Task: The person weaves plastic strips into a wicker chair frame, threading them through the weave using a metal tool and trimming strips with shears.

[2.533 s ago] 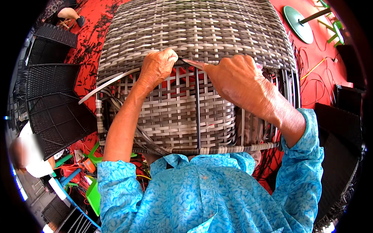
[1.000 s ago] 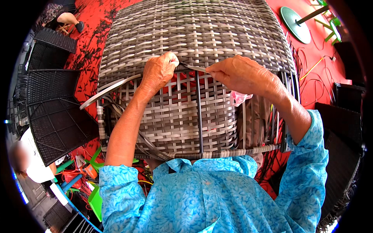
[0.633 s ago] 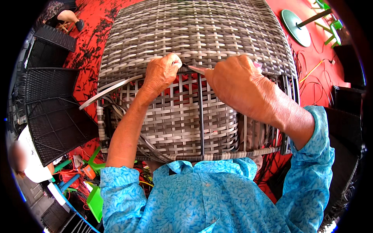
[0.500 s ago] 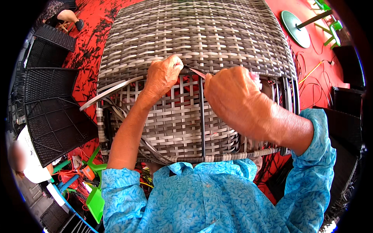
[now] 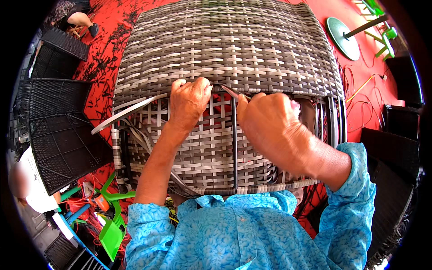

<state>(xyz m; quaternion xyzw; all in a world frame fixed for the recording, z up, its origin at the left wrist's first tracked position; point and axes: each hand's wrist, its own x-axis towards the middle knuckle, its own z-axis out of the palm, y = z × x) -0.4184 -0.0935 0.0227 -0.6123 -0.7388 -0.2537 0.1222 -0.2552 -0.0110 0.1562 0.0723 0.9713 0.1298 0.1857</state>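
Our blue shirt point(image 5: 243, 229) faces the grey-brown wicker piece point(image 5: 225, 49) in front of us. Our left hand point(image 5: 190, 101) is curled at the near edge of its upper panel; we cannot tell what those fingers pinch. Near it, our right hand point(image 5: 272, 126) has its fingers closed around a slim pointed tool point(image 5: 230, 92), tip at that edge. A pale strip point(image 5: 126, 112) sticks out past the left edge.
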